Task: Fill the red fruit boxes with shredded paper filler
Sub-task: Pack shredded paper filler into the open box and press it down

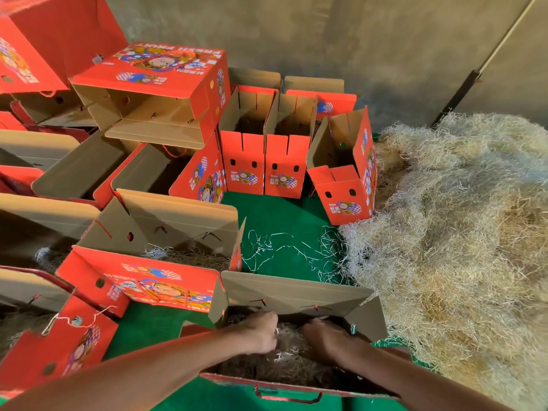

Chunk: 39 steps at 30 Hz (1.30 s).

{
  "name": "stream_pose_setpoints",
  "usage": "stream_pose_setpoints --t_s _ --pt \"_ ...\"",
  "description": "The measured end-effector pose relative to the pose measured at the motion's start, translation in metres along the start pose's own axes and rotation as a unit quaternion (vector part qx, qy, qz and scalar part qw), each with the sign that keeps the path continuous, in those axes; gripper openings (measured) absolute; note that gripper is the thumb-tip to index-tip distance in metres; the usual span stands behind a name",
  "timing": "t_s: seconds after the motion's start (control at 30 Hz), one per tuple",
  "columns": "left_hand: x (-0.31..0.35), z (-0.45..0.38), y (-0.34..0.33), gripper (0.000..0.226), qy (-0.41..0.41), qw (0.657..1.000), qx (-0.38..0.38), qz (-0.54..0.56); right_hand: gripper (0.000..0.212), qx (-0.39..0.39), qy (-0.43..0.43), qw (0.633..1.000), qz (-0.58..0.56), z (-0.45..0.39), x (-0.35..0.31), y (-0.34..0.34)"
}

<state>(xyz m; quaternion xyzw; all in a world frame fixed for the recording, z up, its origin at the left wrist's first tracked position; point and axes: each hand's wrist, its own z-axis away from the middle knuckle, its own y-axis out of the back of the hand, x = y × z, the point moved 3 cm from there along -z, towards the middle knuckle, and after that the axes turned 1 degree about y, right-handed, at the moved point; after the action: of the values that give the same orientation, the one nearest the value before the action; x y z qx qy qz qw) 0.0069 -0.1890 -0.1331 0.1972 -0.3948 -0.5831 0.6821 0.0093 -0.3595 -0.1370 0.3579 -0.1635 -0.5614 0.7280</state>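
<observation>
1. Far left: red fruit boxes (89, 280) crowd the green floor covering (275, 209), stacked and leaning; at least eight show here, some cut by the edge, so the full count is unclear. Two nearer ones hold filler.
2. Centre back: three narrow upright boxes (243, 170) stand open-topped, two side by side and touching, the third tilted just beside the pile.
3. Centre front: one open box (293, 292) lies with its long axis running left to right, opening upward, back flap raised, red cord handle on the near wall.
4. Inside it, the left hand (258, 333) has fingers curled round strands of shredded paper filler (284, 354).
5. The right hand (323, 336), near the left one, presses down in the same filler, fingers bent into it; its grip cannot be told.
6. Right: one big pile of filler (462, 232), loose strands (281, 250) trailing beside it.
</observation>
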Motion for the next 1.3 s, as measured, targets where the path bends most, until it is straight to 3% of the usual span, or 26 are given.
stream_pose_setpoints --t_s 0.2,0.37,0.43,0.53,0.67,0.8,0.9,0.93,1.03,1.17,1.3 --pt "0.007 -0.002 -0.003 0.026 0.006 0.998 0.032 -0.045 0.035 -0.025 -0.027 0.995 0.092 -0.003 -0.008 0.004" --pt "-0.011 -0.002 0.003 0.031 0.049 0.995 0.033 -0.08 0.039 -0.02 0.007 0.971 0.237 0.002 0.006 -0.002" --pt "-0.013 0.001 0.006 0.029 0.045 0.995 0.032 -0.082 0.041 0.01 0.019 0.972 0.236 0.004 0.008 0.002" --pt "-0.005 0.004 0.005 0.018 0.02 0.997 0.027 -0.073 0.029 0.041 0.027 0.979 0.199 0.008 0.004 0.003" --pt "-0.003 0.002 -0.002 0.023 0.034 0.999 0.012 0.009 0.022 0.105 0.102 0.976 0.161 0.009 -0.01 0.013" --pt "-0.004 -0.002 -0.006 0.036 0.116 0.983 -0.015 0.143 0.024 0.179 0.259 0.921 0.228 0.019 -0.028 0.019" --pt "-0.007 -0.005 0.0 0.029 0.163 0.955 -0.015 0.249 0.052 0.134 0.308 0.902 0.272 0.017 -0.031 0.009" --pt "-0.009 -0.005 0.001 0.028 0.178 0.945 -0.019 0.275 0.051 0.107 0.311 0.904 0.272 0.02 -0.031 0.008" --pt "-0.008 -0.004 0.002 0.034 0.188 0.917 -0.061 0.347 0.043 0.125 0.281 0.924 0.229 0.026 -0.025 0.007" --pt "-0.006 -0.003 0.002 0.037 0.178 0.923 -0.068 0.334 0.04 0.156 0.312 0.907 0.234 0.025 -0.027 0.007" --pt "-0.007 0.002 0.006 0.032 0.165 0.975 -0.027 0.147 0.043 0.11 0.295 0.92 0.235 0.025 -0.03 0.011"
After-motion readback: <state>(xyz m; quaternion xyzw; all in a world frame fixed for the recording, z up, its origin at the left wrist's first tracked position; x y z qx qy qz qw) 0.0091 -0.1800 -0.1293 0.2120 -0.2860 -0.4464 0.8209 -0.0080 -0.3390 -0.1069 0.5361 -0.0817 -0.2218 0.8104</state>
